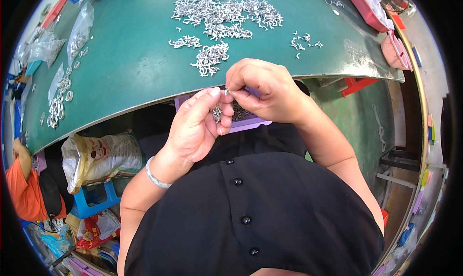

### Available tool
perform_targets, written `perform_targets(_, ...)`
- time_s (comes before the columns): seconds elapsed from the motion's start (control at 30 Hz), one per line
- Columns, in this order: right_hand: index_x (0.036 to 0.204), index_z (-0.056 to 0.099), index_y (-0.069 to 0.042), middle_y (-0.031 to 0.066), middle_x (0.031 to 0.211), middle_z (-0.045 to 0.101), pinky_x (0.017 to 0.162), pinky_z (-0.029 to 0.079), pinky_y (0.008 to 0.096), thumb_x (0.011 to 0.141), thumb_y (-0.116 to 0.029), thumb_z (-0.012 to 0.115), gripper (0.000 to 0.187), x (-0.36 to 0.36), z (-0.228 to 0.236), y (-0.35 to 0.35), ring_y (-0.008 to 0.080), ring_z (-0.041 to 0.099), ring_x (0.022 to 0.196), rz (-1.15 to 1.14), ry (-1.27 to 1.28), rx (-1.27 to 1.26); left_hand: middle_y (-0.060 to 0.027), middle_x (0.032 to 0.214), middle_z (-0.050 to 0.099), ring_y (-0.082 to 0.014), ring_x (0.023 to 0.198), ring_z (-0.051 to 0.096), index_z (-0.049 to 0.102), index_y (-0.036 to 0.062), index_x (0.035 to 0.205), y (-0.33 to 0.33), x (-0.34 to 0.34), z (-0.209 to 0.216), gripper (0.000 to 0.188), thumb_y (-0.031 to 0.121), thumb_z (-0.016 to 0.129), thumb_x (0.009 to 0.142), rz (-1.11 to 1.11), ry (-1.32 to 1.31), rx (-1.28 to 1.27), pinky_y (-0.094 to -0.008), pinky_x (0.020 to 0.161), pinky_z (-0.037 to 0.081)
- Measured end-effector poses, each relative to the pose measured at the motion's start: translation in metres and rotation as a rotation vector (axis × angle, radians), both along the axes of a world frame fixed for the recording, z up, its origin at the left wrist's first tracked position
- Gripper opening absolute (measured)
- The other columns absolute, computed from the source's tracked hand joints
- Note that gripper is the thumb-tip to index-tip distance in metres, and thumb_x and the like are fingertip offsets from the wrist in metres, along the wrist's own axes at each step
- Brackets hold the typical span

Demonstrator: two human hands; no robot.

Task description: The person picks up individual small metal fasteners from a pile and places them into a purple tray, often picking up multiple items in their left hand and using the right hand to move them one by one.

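Note:
My left hand [193, 126] is palm up, fingers curled around several small curved silver pieces [216, 114]. Between its thumb and forefinger and the pinched fingertips of my right hand [270, 90] is a tiny pale curved piece [226, 91]; its exact kind is too small to make out. Just below both hands, a purple basket [251, 126] rests at my lap, with more small dark metal pieces inside, partly covered by my hands. Beyond my fingers, a small heap of curved silver pieces [210, 59] lies on the green table [130, 78].
A larger heap of silver pieces [226, 13] spreads farther back, a few strays [304, 42] to its right. Rings [57, 111] and plastic bags [79, 34] lie at left; a pink tray [366, 8] stands at far right. A sack [103, 158] rests on a blue stool [94, 201]. Another person's orange sleeve [24, 194] shows at left.

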State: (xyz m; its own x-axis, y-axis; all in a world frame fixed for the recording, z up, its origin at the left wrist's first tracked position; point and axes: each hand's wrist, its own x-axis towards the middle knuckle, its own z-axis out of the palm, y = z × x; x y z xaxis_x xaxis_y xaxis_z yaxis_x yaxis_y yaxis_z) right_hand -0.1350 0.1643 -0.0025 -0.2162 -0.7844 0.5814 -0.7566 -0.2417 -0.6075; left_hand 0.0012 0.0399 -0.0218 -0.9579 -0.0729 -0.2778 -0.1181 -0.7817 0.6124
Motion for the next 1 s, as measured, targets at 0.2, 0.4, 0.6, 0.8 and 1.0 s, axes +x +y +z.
perform_targets(0.2,0.076,0.054,-0.002,0.0074,0.078,0.059,0.063,0.049,0.0297,0.070,0.007,0.063,0.014,0.001,0.007,0.001,0.0216,0.061,0.076,0.044,0.023,0.066,-0.0023,0.075,0.056,-0.0116,0.064,0.051,0.058,0.0068,0.087,-0.001,0.000,-0.003,0.015,0.022,0.057,0.090,0.014,-0.025,-0.042,-0.0240,0.054,0.041)
perform_targets(0.4,0.082,0.058,-0.002,0.0096,0.078,0.055,0.066,0.045,0.0374,0.074,-0.007,0.063,0.010,-0.008,0.002,-0.011,0.0291,0.055,0.075,-0.135,0.087,0.014,-0.0053,0.076,0.056,-0.0138,0.064,0.050,0.054,0.0071,0.079,-0.002,0.000,-0.005,0.012,0.016,0.055,0.088,0.049,-0.044,-0.012,-0.0256,0.054,0.040)
perform_targets(0.6,0.076,0.062,-0.003,0.0089,0.075,0.053,0.070,0.042,0.0381,0.074,-0.010,0.063,0.008,-0.008,-0.005,-0.023,0.0287,0.053,0.077,-0.287,0.245,0.063,-0.0103,0.079,0.057,-0.0167,0.066,0.051,0.049,0.0060,0.074,-0.006,0.003,-0.011,0.012,0.009,0.049,0.085,0.014,0.024,0.108,-0.0275,0.056,0.041)
perform_targets(0.8,0.074,0.062,-0.002,0.0089,0.074,0.053,0.069,0.042,0.0389,0.073,-0.008,0.063,0.006,-0.011,-0.005,-0.024,0.0292,0.053,0.077,-0.280,0.245,0.088,-0.0107,0.082,0.058,-0.0157,0.067,0.054,0.048,0.0063,0.072,-0.007,0.003,-0.013,0.012,0.002,0.054,0.082,0.028,0.041,0.109,-0.0269,0.057,0.043)
perform_targets(1.0,0.070,0.061,-0.003,0.0088,0.074,0.053,0.068,0.042,0.0389,0.071,-0.007,0.061,0.004,-0.010,-0.005,-0.025,0.0287,0.053,0.076,-0.277,0.216,0.055,-0.0092,0.084,0.059,-0.0140,0.069,0.056,0.052,0.0058,0.079,-0.004,0.002,-0.014,0.008,0.000,0.056,0.082,0.010,0.046,0.085,-0.0255,0.059,0.044)
